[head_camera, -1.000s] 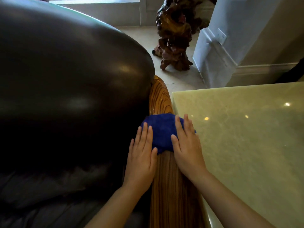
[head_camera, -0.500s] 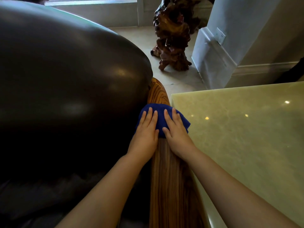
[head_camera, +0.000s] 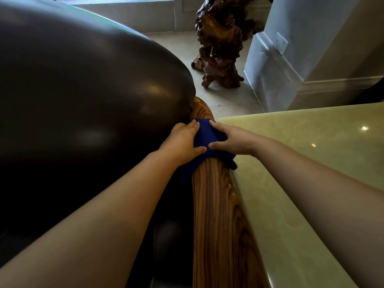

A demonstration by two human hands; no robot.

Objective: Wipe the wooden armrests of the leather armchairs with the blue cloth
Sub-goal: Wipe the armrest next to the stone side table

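A striped wooden armrest (head_camera: 216,215) runs away from me along the right side of a dark leather armchair (head_camera: 83,100). A blue cloth (head_camera: 207,136) is draped over the armrest near its far end, its corners hanging down both sides. My left hand (head_camera: 182,140) presses flat on the cloth's left part, against the leather back. My right hand (head_camera: 232,138) presses on the cloth's right part, fingers spread. Both arms are stretched far forward. The armrest's far tip (head_camera: 200,109) shows beyond the cloth.
A pale green stone tabletop (head_camera: 311,163) lies right beside the armrest on the right. Beyond it stand a carved dark-wood root sculpture (head_camera: 220,44) on the tiled floor and a white wall corner with a baseboard (head_camera: 270,65).
Both hands have pushed the cloth forward along the armrest, from its middle to near its far end by the chair back. My arms have stretched out further.
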